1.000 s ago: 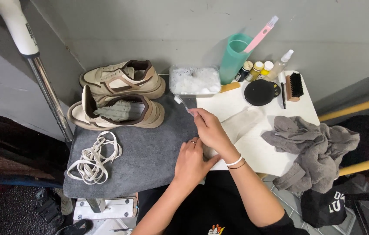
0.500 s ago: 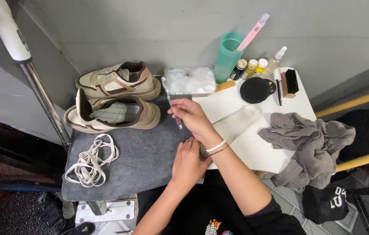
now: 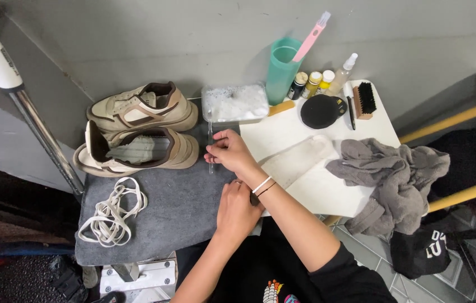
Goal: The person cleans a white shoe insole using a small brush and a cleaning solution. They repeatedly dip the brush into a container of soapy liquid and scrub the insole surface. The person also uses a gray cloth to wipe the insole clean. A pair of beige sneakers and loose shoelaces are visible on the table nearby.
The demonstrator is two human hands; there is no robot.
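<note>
Head view: nearest to us, the left hand [image 3: 237, 210] rests palm down on the grey felt mat [image 3: 165, 219], fingers together and flat, holding nothing; it touches the right forearm at the white wristband [image 3: 261, 184]. Left of it, well apart, we see a loose pile of cream shoelaces [image 3: 111, 212] on the same mat.

Next out, the right hand [image 3: 231, 151] reaches across the mat; its fingers are pinched on a thin clear-handled brush [image 3: 210, 147] that stands roughly upright along the mat, its top end up by the tub. We cannot tell the bristle end clearly. Just left of that hand lie two beige sneakers [image 3: 139, 132], laces out, one behind the other, the nearer one [image 3: 137, 150] with its tongue pulled open.

Right of the hand we see a white board [image 3: 305, 185] with a pale insole [image 3: 299, 160] on it and a crumpled grey towel [image 3: 398, 179] hanging over its right edge.

Farther back: a clear tub of foamy water [image 3: 235, 102], a teal cup [image 3: 281, 70] with a pink brush [image 3: 312, 36] standing in it, small bottles [image 3: 313, 83], a clear spray bottle [image 3: 343, 73], a round black tin [image 3: 321, 111] and a black-bristled wooden brush [image 3: 364, 100]. A grey wall [image 3: 193, 39] stands behind.
</note>
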